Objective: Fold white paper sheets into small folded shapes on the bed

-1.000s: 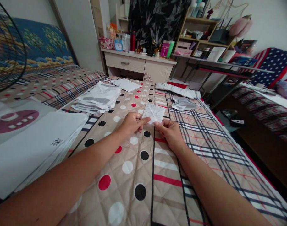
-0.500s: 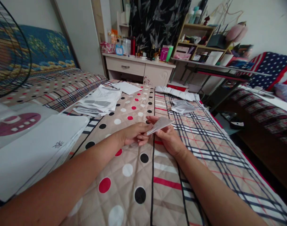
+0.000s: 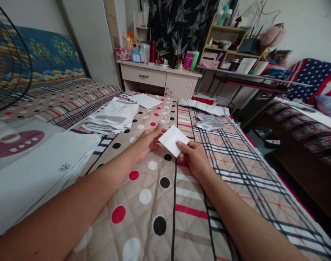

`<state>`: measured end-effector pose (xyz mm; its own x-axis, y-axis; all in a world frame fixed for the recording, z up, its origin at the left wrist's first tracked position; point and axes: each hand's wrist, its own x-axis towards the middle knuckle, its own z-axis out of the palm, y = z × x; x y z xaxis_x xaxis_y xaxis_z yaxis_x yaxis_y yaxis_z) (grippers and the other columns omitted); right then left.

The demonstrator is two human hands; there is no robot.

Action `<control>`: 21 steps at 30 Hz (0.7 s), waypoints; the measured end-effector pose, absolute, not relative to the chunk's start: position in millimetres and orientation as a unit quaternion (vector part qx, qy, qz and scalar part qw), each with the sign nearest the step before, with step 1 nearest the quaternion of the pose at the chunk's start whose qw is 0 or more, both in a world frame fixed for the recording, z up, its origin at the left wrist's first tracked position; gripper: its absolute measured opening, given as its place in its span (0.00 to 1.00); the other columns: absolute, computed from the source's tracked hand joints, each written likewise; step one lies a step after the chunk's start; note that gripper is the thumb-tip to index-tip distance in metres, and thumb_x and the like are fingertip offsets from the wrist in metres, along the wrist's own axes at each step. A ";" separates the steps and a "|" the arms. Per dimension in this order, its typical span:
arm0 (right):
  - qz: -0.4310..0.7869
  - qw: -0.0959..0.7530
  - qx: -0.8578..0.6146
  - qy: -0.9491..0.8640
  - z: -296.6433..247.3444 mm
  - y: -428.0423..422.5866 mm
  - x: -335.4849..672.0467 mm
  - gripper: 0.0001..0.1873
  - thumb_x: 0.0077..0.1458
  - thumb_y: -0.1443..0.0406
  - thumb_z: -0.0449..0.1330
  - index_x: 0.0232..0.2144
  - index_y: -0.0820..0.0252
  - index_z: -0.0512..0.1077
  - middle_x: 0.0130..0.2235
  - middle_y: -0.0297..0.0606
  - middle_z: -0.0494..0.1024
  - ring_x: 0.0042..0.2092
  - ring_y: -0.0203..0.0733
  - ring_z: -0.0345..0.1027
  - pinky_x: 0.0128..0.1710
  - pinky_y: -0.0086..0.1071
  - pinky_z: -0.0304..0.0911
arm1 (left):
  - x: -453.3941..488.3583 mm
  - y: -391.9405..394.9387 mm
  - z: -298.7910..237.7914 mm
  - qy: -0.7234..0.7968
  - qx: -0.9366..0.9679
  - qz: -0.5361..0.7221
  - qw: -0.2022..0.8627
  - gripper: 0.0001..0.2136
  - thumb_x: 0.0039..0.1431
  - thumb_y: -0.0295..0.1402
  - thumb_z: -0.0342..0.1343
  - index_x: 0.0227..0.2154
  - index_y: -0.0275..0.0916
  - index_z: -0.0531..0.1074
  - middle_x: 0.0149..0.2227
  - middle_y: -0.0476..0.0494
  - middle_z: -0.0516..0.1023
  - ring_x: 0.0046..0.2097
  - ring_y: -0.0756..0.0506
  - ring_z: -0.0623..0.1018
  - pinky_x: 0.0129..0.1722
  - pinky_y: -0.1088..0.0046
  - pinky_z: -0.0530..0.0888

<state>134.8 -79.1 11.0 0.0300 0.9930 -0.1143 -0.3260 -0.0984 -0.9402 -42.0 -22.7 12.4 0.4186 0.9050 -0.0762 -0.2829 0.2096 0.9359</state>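
Observation:
A small white folded paper square [image 3: 173, 139] is held a little above the patterned bedspread [image 3: 165, 195]. My right hand [image 3: 194, 159] pinches its near right corner between thumb and fingers. My left hand [image 3: 149, 139] is at the paper's left edge, fingers partly stretched out and touching it. Both forearms reach in from the bottom of the view.
A loose pile of white papers [image 3: 113, 116] lies to the far left, one sheet [image 3: 145, 100] beyond it. Folded paper pieces [image 3: 210, 122] and a long white strip [image 3: 203, 106] lie to the far right. Large white sheets [image 3: 37, 170] lie at my left. A cluttered dresser [image 3: 160, 74] stands behind.
The paper was held upright by both hands, then tipped flat and turned over. My left hand loosened its pinch and now rests its fingers at the paper's left edge.

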 end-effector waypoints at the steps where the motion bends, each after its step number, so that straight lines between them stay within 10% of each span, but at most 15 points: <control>1: 0.589 0.550 -0.456 -0.378 10.2 -79.9 133.7 0.19 0.39 0.59 0.72 0.32 0.64 0.77 0.21 0.32 0.75 0.17 0.26 0.59 0.15 0.21 0.56 | -43.3 -23.8 13.2 0.343 0.502 0.408 0.681 0.25 0.49 0.49 0.64 0.44 0.35 0.75 0.34 0.43 0.79 0.30 0.50 0.76 0.24 0.80 0.68; 9: 0.482 0.496 -0.521 -0.499 10.3 -72.5 147.5 0.17 0.37 0.58 0.71 0.28 0.62 0.74 0.23 0.31 0.73 0.22 0.30 0.62 0.20 0.23 0.55 | -46.3 -24.7 11.4 0.380 0.630 0.276 0.618 0.17 0.46 0.35 0.67 0.38 0.32 0.77 0.28 0.46 0.79 0.21 0.56 0.67 0.18 0.82 0.56; 21: 0.265 0.306 -0.573 -0.713 2.9 -72.4 157.0 0.06 0.45 0.65 0.66 0.29 0.59 0.76 0.25 0.30 0.73 0.26 0.33 0.61 0.26 0.28 0.51 | -40.5 -19.5 1.0 0.393 0.795 0.270 0.375 0.11 0.42 0.27 0.66 0.32 0.36 0.79 0.26 0.51 0.76 0.28 0.52 0.70 0.29 0.76 0.66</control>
